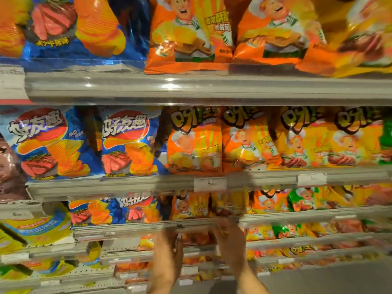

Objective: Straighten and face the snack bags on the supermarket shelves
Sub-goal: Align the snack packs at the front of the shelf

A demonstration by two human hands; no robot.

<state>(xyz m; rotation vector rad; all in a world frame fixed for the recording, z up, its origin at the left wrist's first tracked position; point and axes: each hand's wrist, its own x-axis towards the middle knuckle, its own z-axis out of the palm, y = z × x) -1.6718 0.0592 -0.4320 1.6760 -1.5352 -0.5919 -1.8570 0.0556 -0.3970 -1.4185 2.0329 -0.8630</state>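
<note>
Your left hand (169,247) and right hand (230,240) reach up side by side under a shelf edge (148,229). They are blurry, so what your fingers hold is hard to tell. Just above your hands stand small orange bags (189,205). Up and left of them are blue bags (129,143). Higher still sit big orange bags (188,35).

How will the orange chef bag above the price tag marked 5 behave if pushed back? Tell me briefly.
The orange chef bag looks puffed and glossy, so it is probably light and may slide easily under fingers. Its creased film suggests it would dent rather than hold shape. Standing upright against its neighbour, it would likely lean or tip rather than move back squarely.
</note>
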